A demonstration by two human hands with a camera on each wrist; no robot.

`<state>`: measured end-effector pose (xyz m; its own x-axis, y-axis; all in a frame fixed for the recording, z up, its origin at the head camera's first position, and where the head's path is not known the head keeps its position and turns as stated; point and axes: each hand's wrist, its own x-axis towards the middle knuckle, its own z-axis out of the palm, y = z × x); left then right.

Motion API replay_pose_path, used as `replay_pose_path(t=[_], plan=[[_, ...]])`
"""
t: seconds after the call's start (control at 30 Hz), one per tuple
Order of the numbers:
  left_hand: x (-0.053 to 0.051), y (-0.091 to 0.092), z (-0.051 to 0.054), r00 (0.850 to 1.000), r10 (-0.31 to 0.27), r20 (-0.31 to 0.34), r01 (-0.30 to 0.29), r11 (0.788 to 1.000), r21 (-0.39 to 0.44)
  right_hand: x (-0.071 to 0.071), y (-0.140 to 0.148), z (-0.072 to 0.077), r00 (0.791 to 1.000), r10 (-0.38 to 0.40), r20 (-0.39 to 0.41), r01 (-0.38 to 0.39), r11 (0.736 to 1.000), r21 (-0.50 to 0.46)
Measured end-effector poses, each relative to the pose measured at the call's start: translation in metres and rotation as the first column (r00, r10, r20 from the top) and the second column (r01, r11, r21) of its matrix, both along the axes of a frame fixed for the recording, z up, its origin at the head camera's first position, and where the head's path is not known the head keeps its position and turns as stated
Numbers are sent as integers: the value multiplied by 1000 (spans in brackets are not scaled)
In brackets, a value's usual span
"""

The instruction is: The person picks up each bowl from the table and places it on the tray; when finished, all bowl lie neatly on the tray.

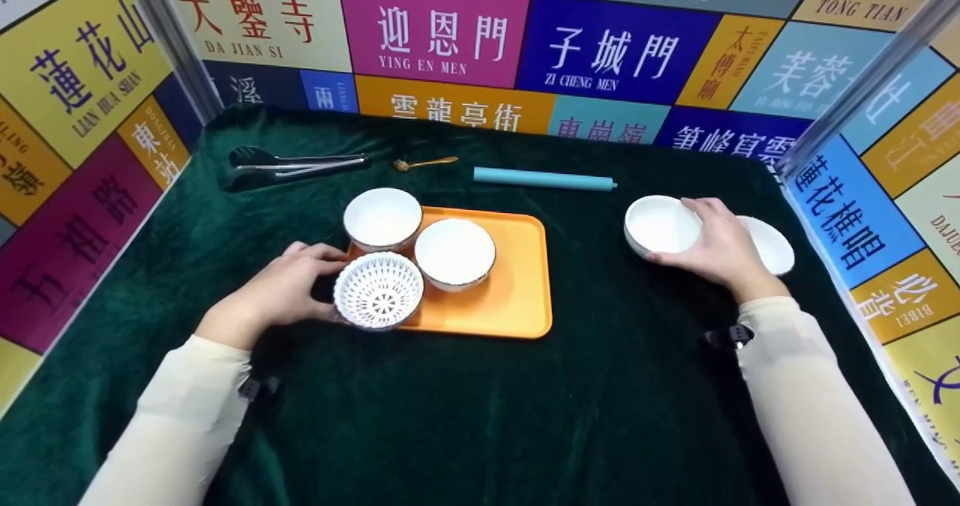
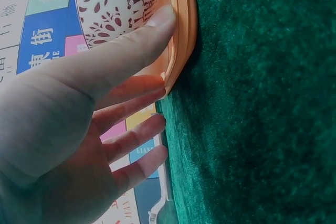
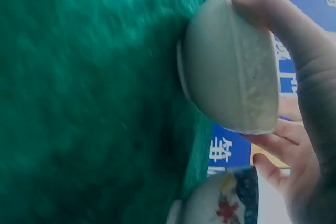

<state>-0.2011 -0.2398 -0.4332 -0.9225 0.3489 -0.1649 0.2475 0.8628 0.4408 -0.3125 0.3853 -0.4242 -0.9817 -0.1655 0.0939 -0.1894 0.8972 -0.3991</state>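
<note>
My right hand grips a white bowl, thumb on the near rim and fingers on the far side. In the right wrist view this bowl has a ridge below its rim; whether a second one is nested there I cannot tell. A painted bowl stands beside it, partly behind the hand. My left hand touches the left end of an orange tray with thumb and fingers nearly straight. Near it on the tray sits a bowl with dark leaf-like patterning. Two white bowls stand alongside.
Behind the tray lie black-headed tongs, a small golden spoon and a light blue rod. Dark green cloth covers the table. Panels with printed characters enclose its back and sides.
</note>
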Motion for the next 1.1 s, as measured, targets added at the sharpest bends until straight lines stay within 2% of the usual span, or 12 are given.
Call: replay_pose_path(t=[0.13,0.3,0.67,0.87,1.1], plan=[[0,0,2,1000,-8,-9,8,1000,-12,5,-13,-2,998,5,-56,-6,1000,-12],[-1,2,3,1000,-11,-19,11,1000,-23,9,-35,-2,993,56,-100,-61,997,-46],[-1,2,1,1000,-11,-9,10,999,-34,20,-108,2,987,143,-78,-154,973,-169],[-2,2,2,1000,-16,-18,15,999,-42,15,-146,4,980,189,-59,-197,960,-201],[-1,3,3,1000,-15,-16,14,999,-39,5,-172,-7,978,205,-46,-210,959,-192]])
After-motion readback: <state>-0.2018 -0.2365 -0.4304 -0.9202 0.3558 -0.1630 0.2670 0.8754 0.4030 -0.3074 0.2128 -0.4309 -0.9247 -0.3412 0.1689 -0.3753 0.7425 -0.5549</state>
